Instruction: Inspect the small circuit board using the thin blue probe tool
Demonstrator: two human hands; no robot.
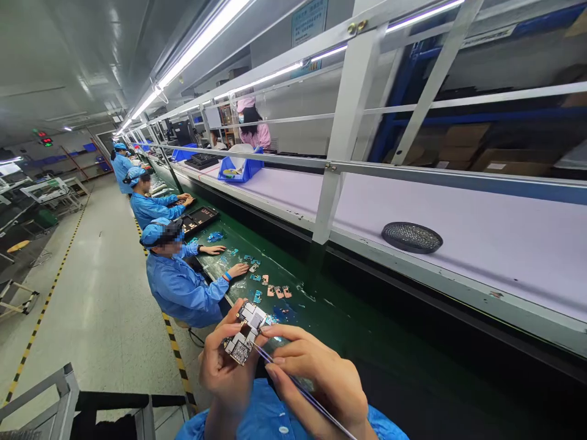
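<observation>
Close in front of me, my left hand grips a small circuit board by its edge, tilted toward me. Silver shield plates and a dark patch cover the board's face. Between the thumb and fingers of my right hand is a pair of thin tweezers. Their tips meet the lower right part of the board, and one right fingertip is at its edge. Whether the tips pinch anything is too small to tell. Beyond my hands, several pink-backed boards lie on the green bench.
The green bench runs away along a line of co-workers in blue. The nearest person sits just to the left, hands on the bench. Blue film scraps and a black tray lie farther off. A round mesh-topped dish rests on the shelf.
</observation>
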